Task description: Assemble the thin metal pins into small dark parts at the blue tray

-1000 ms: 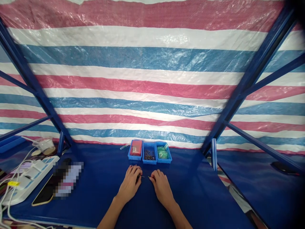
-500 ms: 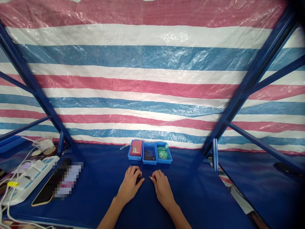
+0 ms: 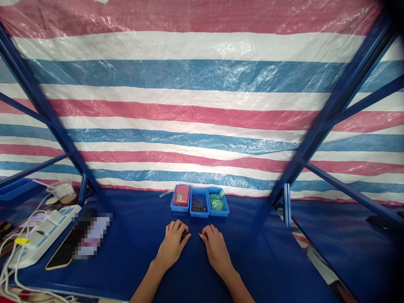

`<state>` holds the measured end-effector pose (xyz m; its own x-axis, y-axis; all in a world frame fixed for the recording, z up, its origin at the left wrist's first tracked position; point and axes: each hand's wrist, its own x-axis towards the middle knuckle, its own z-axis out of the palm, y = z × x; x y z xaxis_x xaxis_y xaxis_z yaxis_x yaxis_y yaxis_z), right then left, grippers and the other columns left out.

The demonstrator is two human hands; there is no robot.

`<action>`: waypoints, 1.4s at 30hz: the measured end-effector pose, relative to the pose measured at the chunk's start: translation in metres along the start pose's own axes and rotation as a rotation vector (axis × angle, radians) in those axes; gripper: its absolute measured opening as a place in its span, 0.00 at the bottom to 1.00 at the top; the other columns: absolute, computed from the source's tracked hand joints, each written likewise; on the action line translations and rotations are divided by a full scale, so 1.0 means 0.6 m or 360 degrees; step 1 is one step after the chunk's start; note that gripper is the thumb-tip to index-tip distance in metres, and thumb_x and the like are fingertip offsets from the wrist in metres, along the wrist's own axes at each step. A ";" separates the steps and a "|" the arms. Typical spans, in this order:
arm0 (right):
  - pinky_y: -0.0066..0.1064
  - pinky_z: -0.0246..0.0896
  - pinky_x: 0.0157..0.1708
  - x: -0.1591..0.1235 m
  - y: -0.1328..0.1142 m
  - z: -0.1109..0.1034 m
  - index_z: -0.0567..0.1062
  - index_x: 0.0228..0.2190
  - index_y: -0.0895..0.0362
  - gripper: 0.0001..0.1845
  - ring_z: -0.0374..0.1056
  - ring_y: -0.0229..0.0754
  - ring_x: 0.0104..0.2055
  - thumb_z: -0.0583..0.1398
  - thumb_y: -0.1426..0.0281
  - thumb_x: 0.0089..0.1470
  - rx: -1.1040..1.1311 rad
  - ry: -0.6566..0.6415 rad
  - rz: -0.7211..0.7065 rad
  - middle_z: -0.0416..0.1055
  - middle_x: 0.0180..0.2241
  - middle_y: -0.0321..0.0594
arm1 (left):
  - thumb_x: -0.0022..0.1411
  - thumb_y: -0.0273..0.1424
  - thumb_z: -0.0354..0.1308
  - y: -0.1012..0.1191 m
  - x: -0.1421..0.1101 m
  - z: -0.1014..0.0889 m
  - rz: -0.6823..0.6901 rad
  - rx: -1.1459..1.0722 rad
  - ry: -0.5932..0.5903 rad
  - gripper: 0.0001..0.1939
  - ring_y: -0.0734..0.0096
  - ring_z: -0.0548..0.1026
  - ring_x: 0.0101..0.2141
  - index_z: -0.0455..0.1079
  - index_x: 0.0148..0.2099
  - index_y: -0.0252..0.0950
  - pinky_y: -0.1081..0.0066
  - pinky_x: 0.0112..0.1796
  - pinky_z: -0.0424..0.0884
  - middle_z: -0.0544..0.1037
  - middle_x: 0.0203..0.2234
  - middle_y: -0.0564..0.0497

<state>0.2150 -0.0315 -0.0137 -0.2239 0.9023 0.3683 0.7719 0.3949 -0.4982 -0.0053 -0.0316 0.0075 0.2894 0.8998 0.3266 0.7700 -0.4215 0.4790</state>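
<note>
My left hand [image 3: 172, 244] rests on the blue tabletop with its fingers curled around something small and dark, mostly hidden under the fingers. Across a short gap, my right hand [image 3: 216, 249] pinches a tiny thin piece at thumb and forefinger, too small to name. Just beyond both hands, three small blue bins stand side by side. The left bin [image 3: 179, 208] holds red packets [image 3: 182, 194]. In the middle bin [image 3: 199, 215] lie loose dark screws [image 3: 198, 206]. Green packets [image 3: 216, 203] fill the right bin [image 3: 219, 213].
A small clear-and-green item [image 3: 165, 194] lies left of the bins. At the left are a phone [image 3: 61, 254], a white power strip [image 3: 31, 248] with cables, and a clear plastic cup [image 3: 65, 190]. Blue frame posts [image 3: 331, 113] and a striped sheet [image 3: 195, 113] stand behind.
The view has shifted slightly. Both hands keep nearly the same place and pose; nothing has visibly been picked up or let go.
</note>
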 end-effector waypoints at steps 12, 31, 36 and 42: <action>0.37 0.67 0.42 0.001 0.021 0.007 0.72 0.41 0.48 0.17 0.73 0.47 0.39 0.47 0.61 0.77 0.0342 0.0067 0.0167 0.74 0.39 0.39 | 0.78 0.38 0.52 0.001 0.002 0.006 0.0033 0.0085 0.0021 0.12 0.61 0.71 0.39 0.68 0.39 0.41 0.62 0.43 0.65 0.73 0.37 0.52; 0.34 0.64 0.36 0.002 0.012 -0.011 0.68 0.42 0.49 0.13 0.73 0.45 0.33 0.47 0.60 0.75 0.0623 0.0041 0.0323 0.77 0.34 0.36 | 0.80 0.38 0.50 -0.005 0.001 0.013 0.0064 -0.0101 -0.0008 0.13 0.62 0.71 0.40 0.69 0.42 0.40 0.60 0.46 0.68 0.74 0.39 0.50; 0.33 0.65 0.35 0.002 0.008 -0.014 0.68 0.38 0.50 0.08 0.71 0.44 0.33 0.54 0.61 0.71 0.0694 0.0090 0.0370 0.72 0.33 0.35 | 0.79 0.36 0.52 -0.001 0.002 0.007 0.0077 -0.0190 0.0014 0.10 0.60 0.72 0.46 0.71 0.44 0.40 0.60 0.48 0.72 0.74 0.43 0.48; 0.33 0.65 0.34 0.003 0.004 -0.019 0.70 0.36 0.51 0.07 0.69 0.41 0.31 0.56 0.65 0.69 0.0627 0.0128 0.0293 0.68 0.39 0.37 | 0.78 0.32 0.53 0.003 0.002 0.001 0.0107 -0.0158 0.0080 0.07 0.59 0.72 0.49 0.72 0.45 0.41 0.60 0.49 0.73 0.74 0.45 0.47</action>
<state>0.2232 -0.0309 -0.0049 -0.0450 0.9537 0.2974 0.5053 0.2785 -0.8168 -0.0032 -0.0312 0.0084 0.3078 0.8632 0.4001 0.6888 -0.4923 0.5322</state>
